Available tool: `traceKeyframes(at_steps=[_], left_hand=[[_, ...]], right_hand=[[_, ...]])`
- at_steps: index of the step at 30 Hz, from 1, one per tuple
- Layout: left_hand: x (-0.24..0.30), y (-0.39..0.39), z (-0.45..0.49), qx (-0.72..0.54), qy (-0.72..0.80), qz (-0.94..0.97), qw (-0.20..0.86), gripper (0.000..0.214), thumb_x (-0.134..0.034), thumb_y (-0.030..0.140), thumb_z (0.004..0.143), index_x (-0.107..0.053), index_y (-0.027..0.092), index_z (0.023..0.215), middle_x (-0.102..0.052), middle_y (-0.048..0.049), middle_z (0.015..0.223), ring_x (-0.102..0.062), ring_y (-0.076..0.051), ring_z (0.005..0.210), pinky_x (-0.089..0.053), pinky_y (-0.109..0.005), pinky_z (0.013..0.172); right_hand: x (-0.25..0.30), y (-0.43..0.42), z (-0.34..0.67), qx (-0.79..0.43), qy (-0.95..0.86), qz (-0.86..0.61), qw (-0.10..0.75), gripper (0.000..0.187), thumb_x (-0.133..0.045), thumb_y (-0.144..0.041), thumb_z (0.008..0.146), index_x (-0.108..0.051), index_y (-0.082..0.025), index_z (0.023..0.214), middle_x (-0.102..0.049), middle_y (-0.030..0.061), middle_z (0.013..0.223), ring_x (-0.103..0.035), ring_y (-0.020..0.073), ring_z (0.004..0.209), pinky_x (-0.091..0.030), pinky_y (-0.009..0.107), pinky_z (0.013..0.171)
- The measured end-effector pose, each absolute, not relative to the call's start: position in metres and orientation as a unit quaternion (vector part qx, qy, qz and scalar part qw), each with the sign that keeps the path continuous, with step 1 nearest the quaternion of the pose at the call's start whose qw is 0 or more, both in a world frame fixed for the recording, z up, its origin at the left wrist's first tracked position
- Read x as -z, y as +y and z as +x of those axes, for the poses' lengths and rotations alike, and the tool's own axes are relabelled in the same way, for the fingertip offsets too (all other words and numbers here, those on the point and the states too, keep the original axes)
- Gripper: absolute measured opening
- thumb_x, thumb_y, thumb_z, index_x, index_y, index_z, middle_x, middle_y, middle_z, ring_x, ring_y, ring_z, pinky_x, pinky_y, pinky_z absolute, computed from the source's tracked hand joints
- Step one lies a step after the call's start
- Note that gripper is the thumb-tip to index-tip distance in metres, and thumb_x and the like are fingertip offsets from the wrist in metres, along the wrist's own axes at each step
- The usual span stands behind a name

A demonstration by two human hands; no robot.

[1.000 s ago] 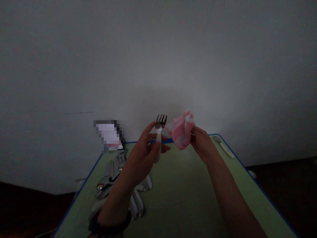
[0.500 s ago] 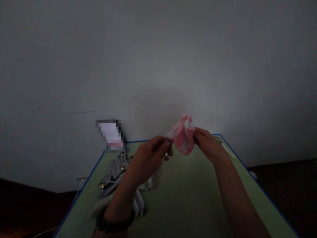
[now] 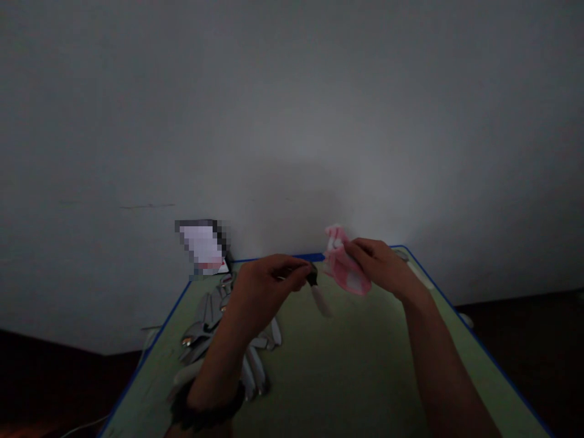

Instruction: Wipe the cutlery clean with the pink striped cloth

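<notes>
My left hand (image 3: 276, 286) pinches a white-handled utensil (image 3: 320, 300) by its dark metal end, and the handle slants down to the right. My fingers partly cover that metal end, so its exact kind is unclear. In my right hand (image 3: 376, 261) is a crumpled pink-and-white cloth (image 3: 349, 274), gripped at its right side. Cloth and utensil are apart, both held above the green table (image 3: 347, 377). Below and left of my left hand lies a pile of metal utensils (image 3: 196, 333), partly hidden by my forearm.
A phone-like device with a bright, pixelated screen (image 3: 203, 246) leans at the table's back left corner. Another white-handled utensil (image 3: 420, 275) lies along the right side. A pale wall (image 3: 292, 121) rises right behind the table's blue back edge.
The cloth has come away from the utensil, and my hands have moved apart. In my left hand, the utensil's handle has swung to point down and right.
</notes>
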State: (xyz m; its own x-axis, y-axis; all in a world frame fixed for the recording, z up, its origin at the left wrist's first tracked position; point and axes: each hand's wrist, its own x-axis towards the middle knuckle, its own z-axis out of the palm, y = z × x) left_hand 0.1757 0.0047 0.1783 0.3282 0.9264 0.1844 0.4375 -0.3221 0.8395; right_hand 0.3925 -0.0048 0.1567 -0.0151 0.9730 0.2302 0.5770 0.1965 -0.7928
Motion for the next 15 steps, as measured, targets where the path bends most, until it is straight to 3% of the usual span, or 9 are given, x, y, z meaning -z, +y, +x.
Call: traceKeyframes(at_steps=[3, 6, 11, 15], left_hand=[[-0.1793, 0.0039, 0.1769, -0.348, 0.465, 0.732, 0.356, 0.019, -0.061, 0.036, 0.076, -0.07, 0.02, 0.075, -0.07, -0.0006, 0.06, -0.064, -0.013, 0.055, -0.049, -0.021, 0.053], [-0.1786, 0.0045, 0.1762, -0.361, 0.467, 0.721, 0.362, 0.02, -0.061, 0.037, 0.077, -0.068, 0.019, 0.074, -0.069, -0.0005, 0.06, -0.066, -0.014, 0.056, -0.049, -0.021, 0.053], [-0.1744, 0.0081, 0.1724, -0.383, 0.471, 0.71, 0.357, 0.019, -0.062, 0.037, 0.076, -0.064, 0.018, 0.075, -0.069, 0.0, 0.06, -0.067, -0.015, 0.057, -0.049, -0.02, 0.051], [-0.1748, 0.0072, 0.1751, -0.419, 0.473, 0.682, 0.369, 0.017, -0.063, 0.035, 0.076, -0.062, 0.018, 0.074, -0.069, 0.0008, 0.063, -0.067, -0.014, 0.056, -0.05, -0.02, 0.052]], right_hand=[[-0.1622, -0.009, 0.3894, -0.232, -0.716, -0.555, 0.355, 0.036, -0.04, -0.043, 0.086, -0.054, -0.018, 0.065, -0.05, -0.0009, 0.06, -0.043, 0.0108, 0.056, -0.028, 0.025, 0.053], [-0.1622, -0.0091, 0.3888, -0.258, -0.742, -0.503, 0.36, 0.03, -0.039, -0.039, 0.088, -0.058, -0.018, 0.081, -0.056, 0.0014, 0.074, -0.048, 0.0117, 0.064, -0.034, 0.025, 0.059], [-0.1599, -0.0086, 0.392, -0.287, -0.735, -0.458, 0.41, 0.023, -0.042, -0.033, 0.088, -0.059, -0.02, 0.094, -0.057, 0.0049, 0.092, -0.051, 0.0142, 0.082, -0.04, 0.028, 0.076], [-0.1647, -0.0131, 0.3912, -0.35, -0.774, -0.377, 0.37, 0.025, -0.041, -0.029, 0.088, -0.059, -0.022, 0.103, -0.057, 0.0045, 0.101, -0.051, 0.0164, 0.096, -0.038, 0.031, 0.088]])
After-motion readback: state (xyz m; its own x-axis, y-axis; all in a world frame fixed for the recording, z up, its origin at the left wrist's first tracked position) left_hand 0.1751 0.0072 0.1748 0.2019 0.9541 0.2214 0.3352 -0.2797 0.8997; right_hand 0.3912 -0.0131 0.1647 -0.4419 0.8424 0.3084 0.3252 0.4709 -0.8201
